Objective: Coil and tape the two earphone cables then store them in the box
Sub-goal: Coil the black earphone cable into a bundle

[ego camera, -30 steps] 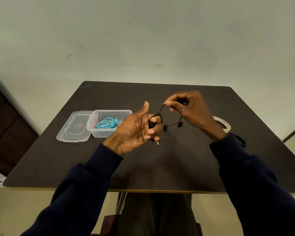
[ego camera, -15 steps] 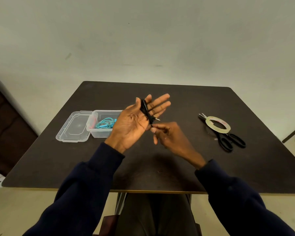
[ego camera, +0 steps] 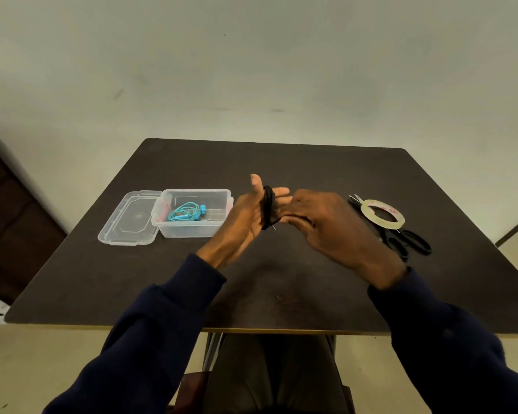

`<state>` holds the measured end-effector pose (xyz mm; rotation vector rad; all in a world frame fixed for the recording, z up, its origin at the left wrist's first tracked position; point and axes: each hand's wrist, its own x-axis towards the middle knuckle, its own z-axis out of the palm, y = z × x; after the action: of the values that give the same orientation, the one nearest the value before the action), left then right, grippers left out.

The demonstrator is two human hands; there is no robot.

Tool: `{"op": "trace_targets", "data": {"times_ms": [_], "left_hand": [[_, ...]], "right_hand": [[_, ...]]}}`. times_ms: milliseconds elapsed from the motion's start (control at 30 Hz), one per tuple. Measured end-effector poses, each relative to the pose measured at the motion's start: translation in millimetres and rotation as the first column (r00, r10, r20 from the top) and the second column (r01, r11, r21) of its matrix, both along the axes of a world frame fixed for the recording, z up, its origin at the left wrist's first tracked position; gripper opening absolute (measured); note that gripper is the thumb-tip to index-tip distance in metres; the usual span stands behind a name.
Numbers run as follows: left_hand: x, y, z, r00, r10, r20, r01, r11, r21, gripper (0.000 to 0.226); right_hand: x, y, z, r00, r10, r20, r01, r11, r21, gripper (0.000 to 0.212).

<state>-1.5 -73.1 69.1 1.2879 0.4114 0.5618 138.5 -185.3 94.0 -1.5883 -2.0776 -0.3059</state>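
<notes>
A black earphone cable (ego camera: 268, 204) is coiled around the straight fingers of my left hand (ego camera: 245, 218), thumb pointing up, held above the middle of the dark table (ego camera: 281, 162). Its metal plug sticks out under the coil. My right hand (ego camera: 326, 225) has its back to the camera, and its curled fingers meet the coil at my left fingertips; the exact grip is hidden. A coiled blue earphone cable (ego camera: 186, 212) lies inside the clear plastic box (ego camera: 192, 231) at the left.
The box's clear lid (ego camera: 129, 216) lies open to the left of the box. A roll of clear tape (ego camera: 367, 213) rests on black scissors (ego camera: 413, 242) at the right of the table. A dark chair edge shows at far left.
My right hand rose from below my left palm to the coil at my left fingertips. My left hand turned more edge-on, thumb up, with the coil still around its fingers.
</notes>
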Motion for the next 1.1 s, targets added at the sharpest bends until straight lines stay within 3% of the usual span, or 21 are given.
{"op": "trace_targets", "data": {"times_ms": [67,133,267,367,467,533,667,733,900,1100], "left_hand": [[-1.6,-5.9,0.8,0.997,-0.043,-0.068,0.048,0.996,0.073,0.060],[-5.4,-7.6,-1.1,0.986,-0.128,-0.106,0.142,0.980,0.138,0.066],[-12.6,-4.5,-6.5,0.957,-0.275,-0.095,0.281,0.957,0.067,0.065],[-16.0,-4.7,-9.8,0.952,-0.304,-0.023,0.304,0.953,-0.019,0.048],[-15.9,-1.9,-12.8,0.945,-0.300,0.131,0.317,0.939,-0.133,0.038],[-14.9,-0.9,-12.6,0.923,-0.291,0.252,0.349,0.910,-0.225,0.040],[-15.1,-0.4,-12.6,0.888,-0.212,0.407,0.376,0.845,-0.380,0.043],[-14.5,-1.1,-12.9,0.890,-0.167,0.425,0.357,0.833,-0.422,0.047],[-15.8,-0.7,-12.3,0.892,-0.083,0.445,0.296,0.850,-0.435,0.058],[-23.1,-1.3,-8.5,0.921,-0.097,0.378,0.262,0.873,-0.412,0.057]], "right_hand": [[6.6,3.9,6.0,0.993,-0.046,0.112,0.039,0.997,0.065,0.009],[13.7,8.3,9.8,0.994,-0.038,0.098,0.029,0.995,0.095,0.008],[22.0,19.4,2.4,0.984,0.041,-0.172,-0.025,0.996,0.091,0.004],[22.9,24.1,-12.4,0.905,0.028,-0.425,-0.002,0.998,0.061,0.008],[17.4,23.7,-32.7,0.677,-0.042,-0.734,-0.005,0.998,-0.061,0.008],[8.6,21.5,-47.9,0.502,-0.063,-0.863,-0.046,0.994,-0.099,0.010],[-10.9,14.5,-63.4,0.176,-0.039,-0.984,-0.140,0.988,-0.064,0.023],[-18.0,11.8,-64.4,0.096,-0.026,-0.995,-0.170,0.985,-0.042,0.027],[-31.3,10.7,-64.0,0.115,-0.039,-0.993,-0.150,0.987,-0.056,0.037],[-32.2,11.0,-58.5,0.047,-0.051,-0.998,-0.154,0.986,-0.058,0.038]]}}
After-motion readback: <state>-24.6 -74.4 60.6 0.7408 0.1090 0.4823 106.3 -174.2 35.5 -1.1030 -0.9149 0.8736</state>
